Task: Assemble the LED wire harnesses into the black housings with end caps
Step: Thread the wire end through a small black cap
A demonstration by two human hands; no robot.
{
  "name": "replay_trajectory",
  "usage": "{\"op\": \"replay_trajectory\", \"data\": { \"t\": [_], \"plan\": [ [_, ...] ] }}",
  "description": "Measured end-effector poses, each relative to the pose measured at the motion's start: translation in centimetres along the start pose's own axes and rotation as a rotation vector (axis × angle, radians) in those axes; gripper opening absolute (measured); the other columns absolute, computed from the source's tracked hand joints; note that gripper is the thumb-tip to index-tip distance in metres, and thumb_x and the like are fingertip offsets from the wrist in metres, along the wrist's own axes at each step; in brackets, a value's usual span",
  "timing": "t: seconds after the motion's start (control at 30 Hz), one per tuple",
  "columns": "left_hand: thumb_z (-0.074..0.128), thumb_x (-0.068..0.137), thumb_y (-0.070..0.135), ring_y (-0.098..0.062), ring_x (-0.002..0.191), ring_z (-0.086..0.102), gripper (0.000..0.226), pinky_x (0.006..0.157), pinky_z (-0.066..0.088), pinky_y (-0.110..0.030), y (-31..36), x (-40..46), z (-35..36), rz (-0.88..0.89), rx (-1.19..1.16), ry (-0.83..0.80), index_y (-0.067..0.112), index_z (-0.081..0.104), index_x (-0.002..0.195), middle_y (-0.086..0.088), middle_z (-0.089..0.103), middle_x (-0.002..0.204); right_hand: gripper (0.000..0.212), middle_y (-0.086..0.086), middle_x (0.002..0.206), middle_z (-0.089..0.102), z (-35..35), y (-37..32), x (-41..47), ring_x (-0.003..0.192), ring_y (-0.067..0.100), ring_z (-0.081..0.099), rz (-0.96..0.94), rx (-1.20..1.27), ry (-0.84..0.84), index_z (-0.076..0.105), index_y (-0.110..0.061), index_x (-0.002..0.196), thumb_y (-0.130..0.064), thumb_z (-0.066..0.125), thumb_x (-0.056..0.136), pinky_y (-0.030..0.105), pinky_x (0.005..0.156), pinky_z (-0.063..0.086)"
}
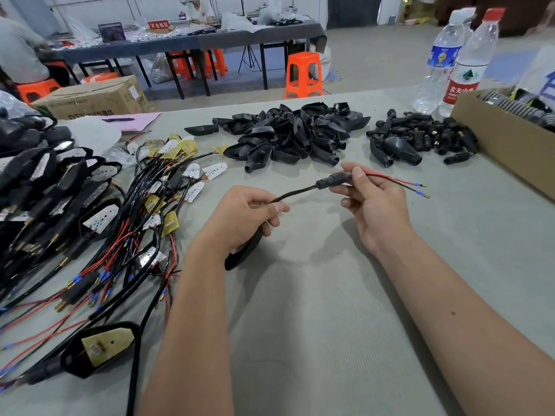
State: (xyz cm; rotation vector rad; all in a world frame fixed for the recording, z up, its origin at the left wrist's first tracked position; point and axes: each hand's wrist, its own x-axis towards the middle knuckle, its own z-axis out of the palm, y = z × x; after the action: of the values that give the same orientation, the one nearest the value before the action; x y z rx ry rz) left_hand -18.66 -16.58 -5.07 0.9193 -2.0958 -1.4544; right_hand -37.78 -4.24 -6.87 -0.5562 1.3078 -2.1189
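Midway over the bench (315, 310), the wire harness (295, 194) hangs in the air between both hands. Right hand (375, 202) pinches its black end cap (329, 183) with thumb and fingers in a tight grip; red and black leads with blue-sleeved tips (420, 190) stick out beyond that grip. Left hand (243, 214) curls round the sleeved cable, with a black housing (244, 250) under the palm. Below and toward the wearer from both grips lies bare grey cloth, open room. Beyond the grips sit a heap of black housings (288, 136) and a smaller heap of end caps (426, 136). Farther past the right grip, a cardboard box (504, 145) edges that side, with two water bottles (450, 61) behind it, one red-labelled with Chinese characters. Outside the left grip, tangled LED harnesses (144, 205) and finished units (45, 181) crowd the bench. A red sign (158, 24) on a far table cannot be read clearly.
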Motion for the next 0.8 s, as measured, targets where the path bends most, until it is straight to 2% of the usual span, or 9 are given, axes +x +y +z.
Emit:
{"op": "replay_trajectory", "data": {
  "t": [0.13, 0.2, 0.3, 0.33, 0.43, 0.53, 0.6, 0.67, 0.8],
  "plan": [
    [0.075, 0.093, 0.022, -0.013, 0.055, 0.062, 0.009, 0.059, 0.045, -0.027, 0.07, -0.16, 0.04, 0.001, 0.027, 0.015, 0.016, 0.079, 0.087, 0.0, 0.07, 0.068, 0.024, 0.008, 0.09, 0.08, 0.37, 0.34, -0.06, 0.073, 0.022, 0.078, -0.041, -0.041, 0.071, 0.069, -0.012, 0.107, -0.012, 0.045, 0.11, 0.02, 0.048, 0.047],
    [0.079, 0.089, 0.027, -0.019, 0.063, 0.064, 0.011, 0.064, 0.045, -0.034, 0.08, -0.41, -0.13, -0.014, 0.019, 0.002, 0.016, 0.078, 0.086, -0.002, 0.075, 0.073, 0.025, 0.01, 0.082, 0.078, 0.25, 0.46, 0.04, 0.066, 0.024, 0.076, -0.053, -0.02, 0.134, 0.065, -0.01, 0.105, -0.013, 0.041, 0.111, 0.021, 0.046, 0.048],
    [0.08, 0.079, 0.041, -0.026, 0.072, 0.065, 0.023, 0.076, 0.055, -0.052, 0.29, -0.77, -0.46, -0.023, 0.018, -0.018, 0.018, 0.077, 0.085, -0.004, 0.078, 0.082, 0.025, 0.01, 0.075, 0.075, -0.03, 0.39, 0.25, 0.063, 0.026, 0.075, -0.049, 0.008, 0.189, 0.062, -0.01, 0.102, -0.015, 0.04, 0.112, 0.023, 0.046, 0.05],
    [0.079, 0.077, 0.043, -0.026, 0.072, 0.065, 0.025, 0.075, 0.055, -0.052, 0.33, -0.8, -0.47, -0.026, 0.001, -0.016, 0.018, 0.077, 0.083, -0.004, 0.078, 0.082, 0.023, 0.01, 0.076, 0.075, -0.04, 0.36, 0.31, 0.063, 0.026, 0.075, -0.04, 0.018, 0.182, 0.062, -0.01, 0.101, -0.015, 0.043, 0.111, 0.024, 0.046, 0.05],
    [0.079, 0.077, 0.043, -0.027, 0.069, 0.059, 0.025, 0.058, 0.043, -0.035, 0.24, -0.68, -0.29, -0.027, -0.005, -0.01, 0.019, 0.076, 0.08, -0.005, 0.077, 0.079, 0.006, 0.012, 0.088, 0.075, 0.04, 0.3, 0.35, 0.069, 0.025, 0.075, -0.025, 0.022, 0.141, 0.065, -0.011, 0.099, -0.013, 0.062, 0.103, 0.024, 0.048, 0.051],
    [0.077, 0.082, 0.038, -0.024, 0.066, 0.058, 0.021, 0.065, 0.045, -0.036, 0.06, -0.58, -0.21, -0.014, -0.002, -0.002, 0.018, 0.077, 0.082, -0.008, 0.076, 0.078, 0.004, 0.006, 0.086, 0.073, -0.07, 0.35, 0.3, 0.072, 0.014, 0.071, -0.026, -0.026, 0.142, 0.073, -0.007, 0.099, -0.009, 0.072, 0.096, 0.022, 0.054, 0.051],
    [0.077, 0.084, 0.034, -0.02, 0.062, 0.06, 0.017, 0.071, 0.047, -0.038, 0.01, -0.49, -0.24, 0.013, 0.0, 0.011, 0.017, 0.078, 0.082, -0.006, 0.075, 0.074, 0.007, 0.002, 0.08, 0.072, -0.09, 0.33, 0.3, 0.069, 0.01, 0.067, -0.025, -0.027, 0.143, 0.075, -0.004, 0.101, -0.007, 0.072, 0.095, 0.021, 0.055, 0.05],
    [0.077, 0.085, 0.031, -0.019, 0.062, 0.059, 0.015, 0.071, 0.047, -0.036, -0.04, -0.38, -0.22, 0.027, 0.014, 0.02, 0.016, 0.078, 0.081, -0.004, 0.074, 0.072, 0.009, 0.001, 0.076, 0.072, -0.05, 0.3, 0.27, 0.066, 0.01, 0.066, -0.028, -0.018, 0.146, 0.074, -0.001, 0.103, -0.006, 0.07, 0.096, 0.019, 0.057, 0.05],
    [0.077, 0.089, 0.031, -0.015, 0.055, 0.053, 0.017, 0.056, 0.042, -0.022, -0.13, -0.37, -0.27, 0.032, 0.067, 0.034, 0.017, 0.076, 0.079, -0.006, 0.073, 0.072, 0.012, 0.003, 0.074, 0.074, -0.09, 0.26, 0.19, 0.061, 0.011, 0.066, -0.033, 0.007, 0.184, 0.073, -0.003, 0.102, -0.004, 0.061, 0.102, 0.018, 0.058, 0.052]
  ]
}}
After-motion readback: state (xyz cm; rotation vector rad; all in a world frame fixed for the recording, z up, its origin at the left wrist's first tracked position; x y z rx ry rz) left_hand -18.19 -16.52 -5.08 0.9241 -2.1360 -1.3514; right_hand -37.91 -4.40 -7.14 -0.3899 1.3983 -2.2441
